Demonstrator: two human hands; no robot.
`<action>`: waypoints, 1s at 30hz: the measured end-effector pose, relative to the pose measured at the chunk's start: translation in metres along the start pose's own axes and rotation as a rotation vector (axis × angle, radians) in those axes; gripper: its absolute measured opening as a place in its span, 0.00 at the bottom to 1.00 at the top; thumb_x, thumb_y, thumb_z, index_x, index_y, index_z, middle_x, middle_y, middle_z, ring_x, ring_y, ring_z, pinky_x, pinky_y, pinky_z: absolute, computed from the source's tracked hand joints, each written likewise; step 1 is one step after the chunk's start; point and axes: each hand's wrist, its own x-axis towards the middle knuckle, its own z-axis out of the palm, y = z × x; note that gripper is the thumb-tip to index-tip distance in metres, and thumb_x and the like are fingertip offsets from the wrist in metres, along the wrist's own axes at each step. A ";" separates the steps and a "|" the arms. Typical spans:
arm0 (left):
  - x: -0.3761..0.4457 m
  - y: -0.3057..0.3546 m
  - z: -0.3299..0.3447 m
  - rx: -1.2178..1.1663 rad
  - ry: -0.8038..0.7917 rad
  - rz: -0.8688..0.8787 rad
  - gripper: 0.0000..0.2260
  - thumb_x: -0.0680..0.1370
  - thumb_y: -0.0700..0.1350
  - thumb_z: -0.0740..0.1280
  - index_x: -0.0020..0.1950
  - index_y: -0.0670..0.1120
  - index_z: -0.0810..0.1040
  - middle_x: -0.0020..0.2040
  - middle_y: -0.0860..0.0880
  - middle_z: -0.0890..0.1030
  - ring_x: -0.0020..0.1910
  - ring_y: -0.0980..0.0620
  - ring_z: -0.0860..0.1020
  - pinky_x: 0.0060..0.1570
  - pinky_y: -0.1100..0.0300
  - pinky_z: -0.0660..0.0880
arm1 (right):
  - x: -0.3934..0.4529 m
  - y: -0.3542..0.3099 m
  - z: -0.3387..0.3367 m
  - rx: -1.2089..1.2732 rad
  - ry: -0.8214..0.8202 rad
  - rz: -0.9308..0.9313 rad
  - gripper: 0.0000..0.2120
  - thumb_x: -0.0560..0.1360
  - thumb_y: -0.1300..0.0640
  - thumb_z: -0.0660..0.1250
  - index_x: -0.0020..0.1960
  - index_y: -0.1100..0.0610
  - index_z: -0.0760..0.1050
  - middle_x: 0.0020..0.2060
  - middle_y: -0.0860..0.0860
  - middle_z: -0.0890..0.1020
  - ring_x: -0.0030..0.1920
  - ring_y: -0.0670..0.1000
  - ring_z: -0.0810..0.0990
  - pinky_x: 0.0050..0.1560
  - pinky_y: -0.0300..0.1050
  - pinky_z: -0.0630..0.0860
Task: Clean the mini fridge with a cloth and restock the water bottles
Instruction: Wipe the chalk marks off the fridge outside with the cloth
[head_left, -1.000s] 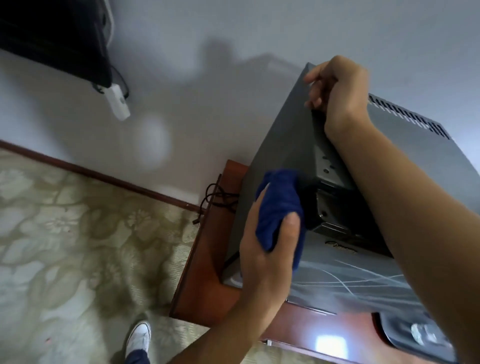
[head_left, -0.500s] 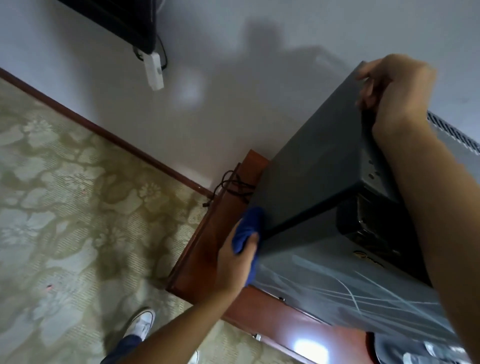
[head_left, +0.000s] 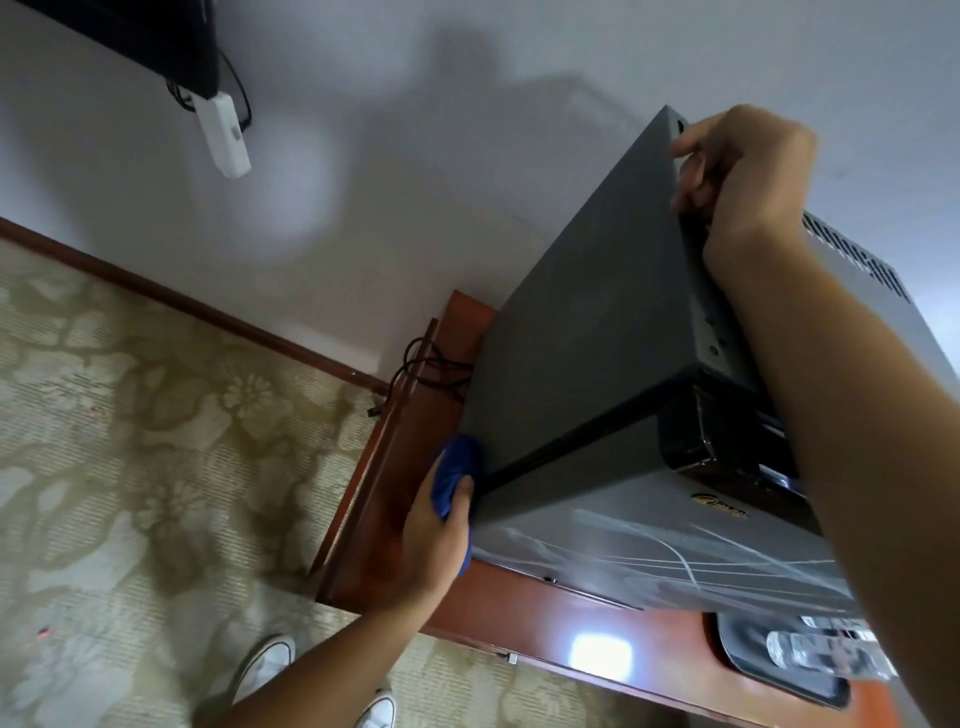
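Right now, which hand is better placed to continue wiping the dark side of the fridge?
Left. The left hand already holds the blue cloth against the lower side of the mini fridge. The right hand grips its top rear corner.

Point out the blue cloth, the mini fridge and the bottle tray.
blue cloth (head_left: 453, 470), head view, bunched upper part.
mini fridge (head_left: 582, 332), head view, dark left side panel.
bottle tray (head_left: 737, 657), head view, left rim.

**Both arms extended, both hands engaged**

The left hand (head_left: 436, 525) is reached forward low, fingers (head_left: 462, 491) curled round a blue cloth (head_left: 454, 467). The right hand (head_left: 737, 171) is raised higher (forearm stretched fully), fingers hooked over the mini fridge (head_left: 587, 332) back corner.
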 end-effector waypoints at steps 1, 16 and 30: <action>-0.006 0.015 0.003 -0.025 -0.003 0.037 0.13 0.82 0.48 0.67 0.66 0.52 0.79 0.61 0.55 0.83 0.64 0.56 0.79 0.67 0.55 0.73 | -0.001 0.001 0.000 0.001 0.000 -0.003 0.09 0.61 0.60 0.60 0.33 0.61 0.79 0.22 0.57 0.68 0.23 0.55 0.65 0.28 0.43 0.59; -0.073 0.214 0.047 -0.297 -0.220 0.813 0.29 0.80 0.55 0.66 0.73 0.36 0.72 0.69 0.42 0.78 0.69 0.47 0.76 0.69 0.46 0.72 | -0.015 -0.009 -0.002 0.184 0.047 0.117 0.10 0.60 0.56 0.62 0.35 0.60 0.79 0.24 0.54 0.71 0.23 0.50 0.65 0.32 0.44 0.62; 0.022 -0.025 0.000 0.093 -0.148 0.374 0.42 0.81 0.71 0.51 0.69 0.33 0.75 0.67 0.39 0.79 0.70 0.45 0.75 0.68 0.70 0.65 | -0.004 -0.006 0.000 0.059 0.025 0.050 0.09 0.59 0.58 0.61 0.31 0.60 0.79 0.22 0.56 0.70 0.24 0.54 0.64 0.24 0.38 0.62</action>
